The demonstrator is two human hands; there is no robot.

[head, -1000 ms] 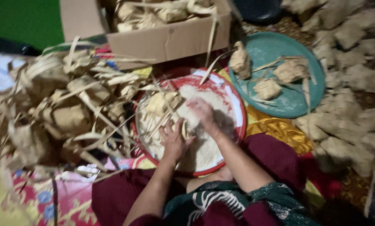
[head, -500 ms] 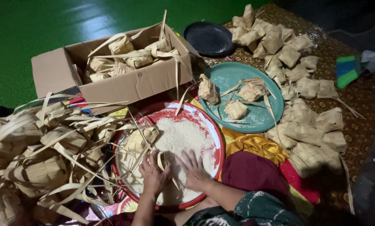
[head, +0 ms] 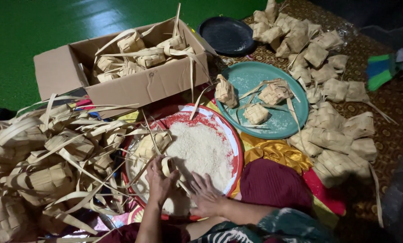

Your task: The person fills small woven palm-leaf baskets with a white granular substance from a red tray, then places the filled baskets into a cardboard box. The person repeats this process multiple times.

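Rice [head: 200,150] fills the middle of the red-rimmed round tray [head: 235,143] right in front of me, and both hands are down in its near edge. My left hand [head: 158,182] has its grip closed around a small woven leaf pouch [head: 167,165], fingers wrapped over its near side so the pouch stands just above the knuckles, its open mouth tilted up and toward the rice heap. My right hand [head: 204,195] lies flat with fingers spread on the grains, pinching nothing, just beside the pouch and a little nearer my body.

What counts here is direction: the pouch sits to the left of and slightly beyond the right hand, with the bulk of the rice farther out and to the right of both. The right hand is the nearer one to the loose grain; the left is the only one on the pouch.

A pile of empty woven pouches [head: 44,166] with trailing leaf strips crowds the tray's left side, some strips lying over the rim. Beyond stands a cardboard box [head: 138,87] of more pouches, and to the right a teal plate [head: 282,123] carrying three.
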